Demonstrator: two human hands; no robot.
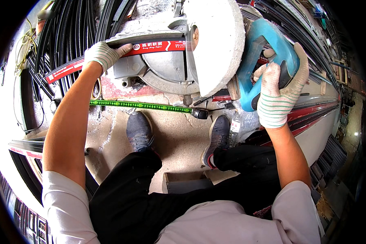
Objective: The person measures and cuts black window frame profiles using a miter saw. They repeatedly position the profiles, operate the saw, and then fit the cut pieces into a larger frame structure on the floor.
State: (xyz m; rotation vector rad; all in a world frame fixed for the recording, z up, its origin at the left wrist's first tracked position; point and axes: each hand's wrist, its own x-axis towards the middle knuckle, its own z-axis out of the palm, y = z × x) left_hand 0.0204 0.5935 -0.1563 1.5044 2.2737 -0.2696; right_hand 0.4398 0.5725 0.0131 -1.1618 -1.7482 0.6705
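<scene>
A miter saw stands before me, its turquoise handle [250, 49] at the right and its large pale blade guard [221, 49] in the middle. My right hand [277, 99], in a white knit glove with green stripes, is closed round the handle. My left hand [101, 57], gloved alike, grips a long dark profile strip [162, 46] faced with red printed film. The strip lies across the saw's grey metal base [162, 69], and its right end runs up to the guard, which hides the cutting spot. Its left end sticks out past my wrist.
An extended green tape measure [150, 106] lies in front of the saw, its dark case [200, 113] at the right end. Near my right shoe stands a clear bottle [235, 126]. Bundled black strips [65, 36] fill the far left; red-faced strips [309, 116] lie at the right.
</scene>
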